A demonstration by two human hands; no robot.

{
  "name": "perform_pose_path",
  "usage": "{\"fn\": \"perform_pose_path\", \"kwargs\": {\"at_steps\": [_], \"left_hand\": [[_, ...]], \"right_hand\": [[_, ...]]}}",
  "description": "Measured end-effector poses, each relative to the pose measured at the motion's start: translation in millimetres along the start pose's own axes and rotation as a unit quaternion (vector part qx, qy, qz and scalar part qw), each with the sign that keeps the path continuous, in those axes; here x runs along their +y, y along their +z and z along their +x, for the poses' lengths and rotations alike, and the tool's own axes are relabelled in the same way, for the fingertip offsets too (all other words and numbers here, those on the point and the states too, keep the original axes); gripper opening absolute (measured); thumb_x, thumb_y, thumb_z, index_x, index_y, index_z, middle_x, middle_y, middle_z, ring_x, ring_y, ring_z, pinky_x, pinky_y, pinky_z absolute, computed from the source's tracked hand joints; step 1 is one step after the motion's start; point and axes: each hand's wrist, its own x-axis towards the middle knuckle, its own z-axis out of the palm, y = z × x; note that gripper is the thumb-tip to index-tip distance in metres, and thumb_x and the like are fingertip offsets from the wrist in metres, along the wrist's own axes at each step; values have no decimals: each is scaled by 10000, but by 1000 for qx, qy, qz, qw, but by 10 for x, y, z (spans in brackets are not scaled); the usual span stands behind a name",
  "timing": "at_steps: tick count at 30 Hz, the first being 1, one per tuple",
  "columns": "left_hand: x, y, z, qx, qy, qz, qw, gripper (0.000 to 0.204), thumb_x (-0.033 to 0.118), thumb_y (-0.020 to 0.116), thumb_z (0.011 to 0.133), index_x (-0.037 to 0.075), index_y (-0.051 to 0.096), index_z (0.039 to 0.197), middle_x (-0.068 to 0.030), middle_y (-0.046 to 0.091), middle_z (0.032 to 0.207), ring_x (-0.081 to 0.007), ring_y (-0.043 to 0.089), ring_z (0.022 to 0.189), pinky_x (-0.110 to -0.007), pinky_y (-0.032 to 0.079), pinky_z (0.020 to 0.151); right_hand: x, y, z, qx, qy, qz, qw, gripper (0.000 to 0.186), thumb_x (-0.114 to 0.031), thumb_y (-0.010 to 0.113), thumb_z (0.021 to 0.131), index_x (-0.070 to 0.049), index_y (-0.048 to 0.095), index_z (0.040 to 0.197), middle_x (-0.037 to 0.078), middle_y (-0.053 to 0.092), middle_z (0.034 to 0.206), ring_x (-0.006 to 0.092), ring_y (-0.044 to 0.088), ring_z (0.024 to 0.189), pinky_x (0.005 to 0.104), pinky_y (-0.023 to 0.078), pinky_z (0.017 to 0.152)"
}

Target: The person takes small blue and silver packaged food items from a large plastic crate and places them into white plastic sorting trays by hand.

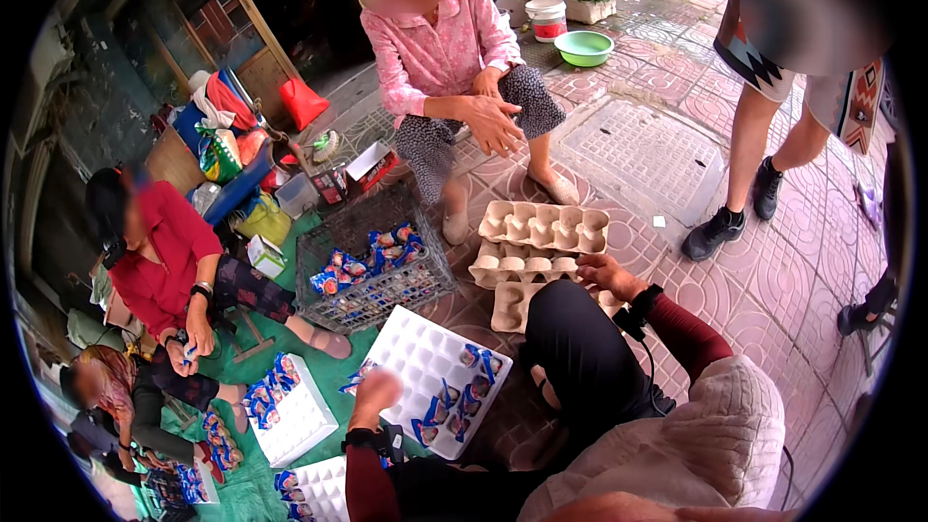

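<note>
I'm likely filling the white tray (418, 338): left hand (375, 398) too blurred to tell, right hand (611, 276) loosely spread by egg cartons (543, 222), blue packet (358, 377) needing a pocket.

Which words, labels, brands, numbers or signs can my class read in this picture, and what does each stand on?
None can be read with certainty.
Blue packets on the white tray and in the dark crate: colourful markings, too small and blurred to read.
Red-and-white box: any print is too small to read.
White bucket with a red band: any label is too small to read.
</note>
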Motion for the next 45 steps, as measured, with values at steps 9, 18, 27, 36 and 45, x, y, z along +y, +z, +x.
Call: {"fn": "perform_pose_path", "kwargs": {"at_steps": [9,18,27,36,45], "left_hand": [[169,88,-378,-36,-4,-22,999,471,250,578,802,-4,418,1166,-129,603,939,-199,604,812,-294,471,719],[52,14,-279,25,-13,-22,999,528,247,602,779,11,400,1206,-132,609,907,-211,612,783,-301,480,695],[69,40,-337,-13,-39,-5,999,578,227,599,785,-21,336,1236,-139,611,906,-215,617,770,-312,480,698],[47,-34,-46,-44,-32,-23,998,650,221,625,771,-44,283,1257,-154,614,912,-216,624,781,-313,483,701],[8,64,-146,-20,-39,10,999,619,248,611,785,-41,307,1241,-142,617,897,-205,622,764,-300,483,675]], "right_hand": [[-53,401,117,-138,-118,-105,978,257,16,465,817,-7,537,1063,48,595,918,119,532,839,238,435,772],[-833,504,142,-119,-166,-124,971,621,-140,545,841,-30,181,1332,74,576,896,130,587,728,252,490,620],[-2439,-893,182,215,-243,-79,943,718,-52,504,758,-36,99,1350,103,604,809,146,571,541,254,475,470],[-1979,102,598,-79,-185,-374,905,562,-99,554,750,58,299,1225,106,602,689,152,604,552,262,479,464],[-1980,1031,687,-180,-206,-432,859,284,-154,517,739,18,423,944,98,601,647,163,590,496,264,462,399]]}}
